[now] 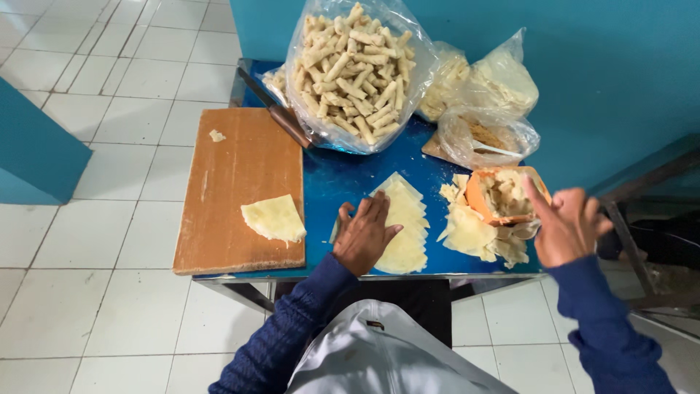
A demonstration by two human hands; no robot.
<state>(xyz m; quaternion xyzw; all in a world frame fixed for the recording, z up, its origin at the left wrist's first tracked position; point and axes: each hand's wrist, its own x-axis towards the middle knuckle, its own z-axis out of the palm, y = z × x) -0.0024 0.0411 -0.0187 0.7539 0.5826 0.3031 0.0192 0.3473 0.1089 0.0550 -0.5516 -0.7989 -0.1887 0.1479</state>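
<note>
My left hand (pixel 362 235) lies flat, fingers apart, on a stack of pale triangular pastry sheets (pixel 405 222) on the blue table (pixel 332 179). My right hand (pixel 565 225) hovers with fingers spread beside an orange bowl of filling (pixel 502 195) and holds nothing. Under and around the bowl lies a heap of torn pastry scraps (pixel 470 232). One folded pastry sheet (pixel 273 218) rests on the wooden cutting board (pixel 237 182) at the left.
A large clear bag of rolled pastries (pixel 354 73) stands at the back of the table. Beside it lie smaller plastic bags (pixel 485 102) and a wooden-handled knife (pixel 281 117). A blue wall rises behind; white floor tiles surround the table.
</note>
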